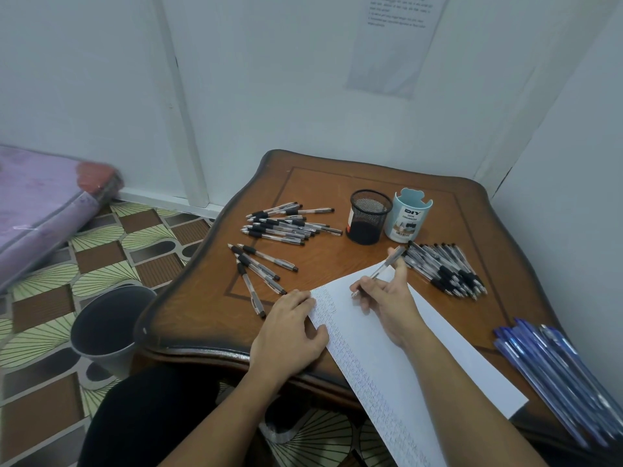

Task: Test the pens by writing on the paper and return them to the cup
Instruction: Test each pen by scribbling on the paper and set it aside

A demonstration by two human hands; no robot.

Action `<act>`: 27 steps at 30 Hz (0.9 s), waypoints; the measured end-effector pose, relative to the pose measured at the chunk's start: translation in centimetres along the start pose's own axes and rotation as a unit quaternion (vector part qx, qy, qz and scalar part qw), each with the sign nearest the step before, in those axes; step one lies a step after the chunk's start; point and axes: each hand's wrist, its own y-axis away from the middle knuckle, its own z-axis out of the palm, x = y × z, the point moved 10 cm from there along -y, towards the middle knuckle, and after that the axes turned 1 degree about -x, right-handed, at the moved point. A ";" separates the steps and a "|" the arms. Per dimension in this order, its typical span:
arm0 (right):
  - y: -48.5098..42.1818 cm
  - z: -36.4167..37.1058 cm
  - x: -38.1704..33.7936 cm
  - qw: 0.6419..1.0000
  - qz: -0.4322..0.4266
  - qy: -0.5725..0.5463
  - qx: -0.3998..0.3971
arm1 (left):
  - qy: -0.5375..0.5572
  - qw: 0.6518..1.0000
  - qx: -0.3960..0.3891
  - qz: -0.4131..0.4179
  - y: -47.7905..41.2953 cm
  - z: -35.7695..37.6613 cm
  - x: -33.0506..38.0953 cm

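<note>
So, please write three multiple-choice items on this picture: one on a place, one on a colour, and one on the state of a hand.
1. Where does the black wire-mesh cup stand?
A) on the floor tiles
B) just left of the light blue plastic cup
C) inside the grey bin

2. What colour is the bundle of pens at the right edge of the wooden table?
A) red
B) green
C) blue

3. What does the right hand do?
A) grips a clear pen, with its tip on the white sheet of paper
B) lies flat and empty
C) reaches into a cup

Answers:
1 B, the two cups stand side by side at the far end of the table.
2 C, the barrels are plainly blue.
3 A, the fingers pinch the pen in a writing pose.
</note>
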 end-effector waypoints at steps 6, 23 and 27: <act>-0.2 0.0 0.1 1.000 0.012 -0.018 0.006 | -0.002 1.000 0.001 0.003 0.1 -0.1 0.0; -0.4 -0.5 0.5 1.000 0.007 -0.004 0.024 | -0.001 1.000 0.004 0.004 0.0 0.0 -0.1; -0.6 -0.9 0.8 0.999 0.011 -0.005 0.033 | 0.005 1.000 0.005 0.003 0.0 0.1 -0.2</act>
